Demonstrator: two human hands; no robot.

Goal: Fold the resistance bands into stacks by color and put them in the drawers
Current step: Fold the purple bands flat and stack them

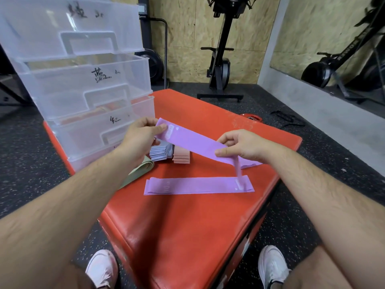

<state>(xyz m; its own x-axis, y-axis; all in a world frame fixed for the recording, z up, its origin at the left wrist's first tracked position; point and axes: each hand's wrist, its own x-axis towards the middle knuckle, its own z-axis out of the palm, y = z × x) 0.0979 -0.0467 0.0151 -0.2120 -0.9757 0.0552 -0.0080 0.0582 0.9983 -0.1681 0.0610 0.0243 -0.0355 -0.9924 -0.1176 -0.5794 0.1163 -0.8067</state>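
A purple resistance band [193,141] is stretched flat in the air between my hands. My left hand [141,135] pinches its left end and my right hand [239,146] pinches its right end. A thin strand hangs from the right end down to a second purple band [198,186] lying flat on the red padded box [187,226]. Behind the held band sit a folded blue-grey stack [160,153] and a folded pink stack [181,157]. A green band [137,171] lies under my left forearm. The clear plastic drawer unit [83,80] stands at the left.
More purple band [250,163] shows under my right hand. The drawers are pulled partly out and carry handwritten labels. Rowing machines [220,59] stand on the black rubber floor behind. My two shoes [102,268] flank the box's near corner.
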